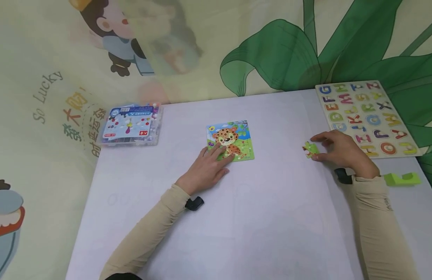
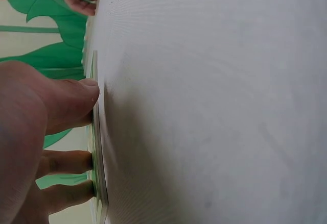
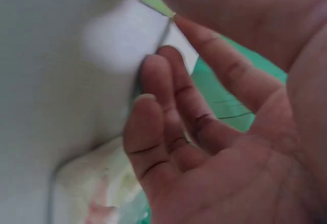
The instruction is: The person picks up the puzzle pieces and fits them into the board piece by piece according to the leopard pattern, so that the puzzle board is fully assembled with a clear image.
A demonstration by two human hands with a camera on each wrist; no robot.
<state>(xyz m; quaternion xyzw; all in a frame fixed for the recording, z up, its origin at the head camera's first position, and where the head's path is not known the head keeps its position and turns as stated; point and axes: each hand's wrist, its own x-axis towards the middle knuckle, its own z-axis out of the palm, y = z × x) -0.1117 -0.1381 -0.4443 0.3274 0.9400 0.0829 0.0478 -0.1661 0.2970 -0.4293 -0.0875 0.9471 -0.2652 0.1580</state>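
Note:
A small square jigsaw puzzle (image 1: 242,136) with a spotted leopard cub on it lies in the middle of the white table. My left hand (image 1: 209,167) rests on its lower left part, fingers extended and fingertips on the picture. In the left wrist view the thumb (image 2: 76,99) and two fingers touch the thin board (image 2: 99,168) from above. Off to the right, my right hand (image 1: 341,149) pinches a green jigsaw piece (image 1: 310,149) between thumb and index finger. The right wrist view catches a corner of that piece (image 3: 157,0); the other fingers are loosely bent.
An alphabet board (image 1: 371,116) with colourful letters lies at the back right, partly under the right hand. A light green block with notches (image 1: 402,179) sits near the right edge. A clear plastic box (image 1: 132,124) with a blue label stands at the back left.

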